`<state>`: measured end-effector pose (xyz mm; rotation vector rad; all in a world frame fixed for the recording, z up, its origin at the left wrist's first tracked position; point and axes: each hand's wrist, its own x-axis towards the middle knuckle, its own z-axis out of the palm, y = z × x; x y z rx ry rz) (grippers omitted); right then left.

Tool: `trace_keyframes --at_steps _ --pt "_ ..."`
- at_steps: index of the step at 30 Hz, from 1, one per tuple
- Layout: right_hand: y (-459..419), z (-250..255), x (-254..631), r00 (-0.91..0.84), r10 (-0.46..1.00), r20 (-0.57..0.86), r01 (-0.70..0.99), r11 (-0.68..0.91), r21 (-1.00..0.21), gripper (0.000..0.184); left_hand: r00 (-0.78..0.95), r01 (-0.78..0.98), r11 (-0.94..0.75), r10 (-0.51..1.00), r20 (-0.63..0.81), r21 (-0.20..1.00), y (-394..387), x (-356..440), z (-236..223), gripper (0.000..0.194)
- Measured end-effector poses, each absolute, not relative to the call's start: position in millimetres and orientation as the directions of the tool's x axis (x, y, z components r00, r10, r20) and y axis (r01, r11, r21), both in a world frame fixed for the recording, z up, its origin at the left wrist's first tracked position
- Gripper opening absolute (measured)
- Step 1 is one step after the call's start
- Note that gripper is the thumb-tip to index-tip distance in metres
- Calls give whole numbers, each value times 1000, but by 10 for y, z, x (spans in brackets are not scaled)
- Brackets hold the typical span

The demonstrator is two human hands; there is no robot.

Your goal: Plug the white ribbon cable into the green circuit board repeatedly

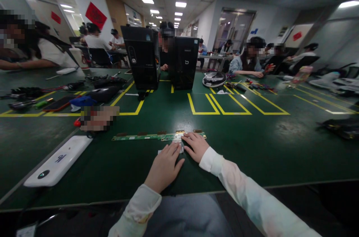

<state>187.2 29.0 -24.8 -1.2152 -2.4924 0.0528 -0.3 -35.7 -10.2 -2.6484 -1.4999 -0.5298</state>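
A long, narrow green circuit board [137, 137] lies across the green table, with several brownish tabs along its far edge. My right hand [198, 146] rests at its right part, fingers spread and fingertips on the board. Just nearer to me, my left hand [164, 166] lies palm down with fingers stretched out and thumb apart. Its fingertips touch a small pale, partly see-through piece [181, 148] at the board's near edge. Most of that piece is hidden beneath the fingers, and what it is I cannot make out.
Two black computer towers [141, 57] stand beyond the board. A white oblong device [60, 160] lies at left, with cables and tools behind it. A coiled cable [214, 79] sits right of the towers. Yellow tape marks the table; other people sit around.
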Motion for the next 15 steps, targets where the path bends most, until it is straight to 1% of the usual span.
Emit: trace_keyframes --at_steps 7,15 --pt "295 -272 1893 -573 751 328 733 648 -205 45 470 834 -534 821 324 142 -325 -18 -84 42" --pt "291 -282 1898 -572 758 314 740 642 -200 48 522 797 -581 800 297 164 -253 -77 -143 41"
